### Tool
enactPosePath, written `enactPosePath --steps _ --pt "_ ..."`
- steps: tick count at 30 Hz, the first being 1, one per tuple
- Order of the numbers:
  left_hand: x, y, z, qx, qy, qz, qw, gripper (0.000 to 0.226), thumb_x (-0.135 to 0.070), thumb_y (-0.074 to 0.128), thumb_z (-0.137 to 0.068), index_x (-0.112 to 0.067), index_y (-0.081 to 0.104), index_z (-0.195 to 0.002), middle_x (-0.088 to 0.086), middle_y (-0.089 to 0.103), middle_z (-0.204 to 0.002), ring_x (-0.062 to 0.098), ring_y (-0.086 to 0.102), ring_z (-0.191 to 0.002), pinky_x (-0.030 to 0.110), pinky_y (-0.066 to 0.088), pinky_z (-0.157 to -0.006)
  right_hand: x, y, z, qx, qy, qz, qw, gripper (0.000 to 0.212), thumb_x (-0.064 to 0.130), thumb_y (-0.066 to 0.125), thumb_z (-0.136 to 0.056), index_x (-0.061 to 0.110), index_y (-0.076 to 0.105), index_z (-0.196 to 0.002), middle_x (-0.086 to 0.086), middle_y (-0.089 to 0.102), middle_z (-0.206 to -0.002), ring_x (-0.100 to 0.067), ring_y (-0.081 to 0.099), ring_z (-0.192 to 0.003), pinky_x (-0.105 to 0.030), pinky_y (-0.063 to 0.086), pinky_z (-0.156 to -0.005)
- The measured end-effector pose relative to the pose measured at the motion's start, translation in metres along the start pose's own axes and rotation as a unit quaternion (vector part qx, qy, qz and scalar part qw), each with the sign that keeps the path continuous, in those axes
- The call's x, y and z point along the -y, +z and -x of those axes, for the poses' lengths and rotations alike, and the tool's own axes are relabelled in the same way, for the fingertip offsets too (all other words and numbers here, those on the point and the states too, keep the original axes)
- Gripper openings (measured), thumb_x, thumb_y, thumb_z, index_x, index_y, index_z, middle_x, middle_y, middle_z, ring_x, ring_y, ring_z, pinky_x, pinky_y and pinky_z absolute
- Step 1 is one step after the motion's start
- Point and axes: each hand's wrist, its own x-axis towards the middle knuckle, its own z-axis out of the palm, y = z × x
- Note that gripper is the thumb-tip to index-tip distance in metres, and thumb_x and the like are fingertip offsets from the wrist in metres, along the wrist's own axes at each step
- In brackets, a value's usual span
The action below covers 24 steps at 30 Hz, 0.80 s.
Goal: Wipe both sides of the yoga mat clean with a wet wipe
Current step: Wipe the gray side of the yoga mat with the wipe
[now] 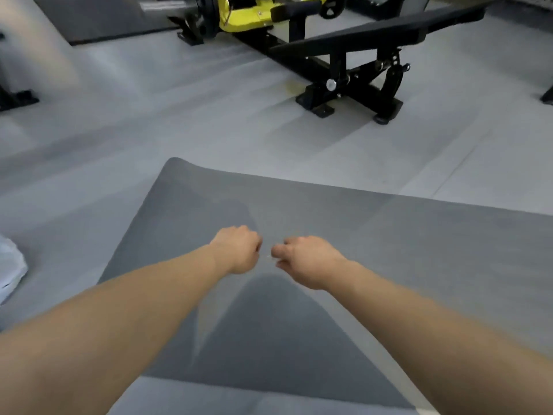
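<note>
A grey yoga mat (419, 241) lies spread on the gym floor, reaching from the middle of the view to the right edge. Its near part rises in a tent-like fold (269, 324) up to my two hands, with a dark shadow under it. My left hand (238, 248) and my right hand (308, 260) sit close together above the mat's middle. Both have curled fingers that grip the lifted mat edge. The view is blurred, and no wet wipe shows in either hand.
A black and yellow weight machine (329, 55) stands on the grey floor beyond the mat. A dark floor mat (98, 19) lies at the back left. Something white and crumpled (9, 271) lies at the left edge.
</note>
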Motion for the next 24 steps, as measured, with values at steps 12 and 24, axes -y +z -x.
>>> enactPosePath --steps 12,24 --pt "0.093 0.074 0.009 0.044 -0.04 0.084 0.995 0.025 -0.026 0.051 -0.092 -0.022 0.06 -0.115 0.007 0.065 -0.124 0.03 0.062 -0.116 0.037 0.051 -0.09 0.085 0.005 -0.08 0.107 0.106 0.007 0.988 0.034 0.009 0.049 -0.092 0.019 0.058 -0.123 -0.01 0.046 -0.12 -0.031 0.05 -0.11 -0.04 0.045 -0.094" --pt "0.136 0.078 0.025 0.083 -0.066 -0.039 0.994 0.039 -0.033 0.056 -0.094 -0.019 0.052 -0.13 0.007 0.055 -0.132 0.029 0.05 -0.126 0.04 0.043 -0.098 0.107 0.084 -0.154 0.144 0.082 -0.066 0.984 0.035 0.012 0.05 -0.093 0.02 0.055 -0.126 -0.013 0.044 -0.124 -0.039 0.057 -0.109 -0.043 0.048 -0.09"
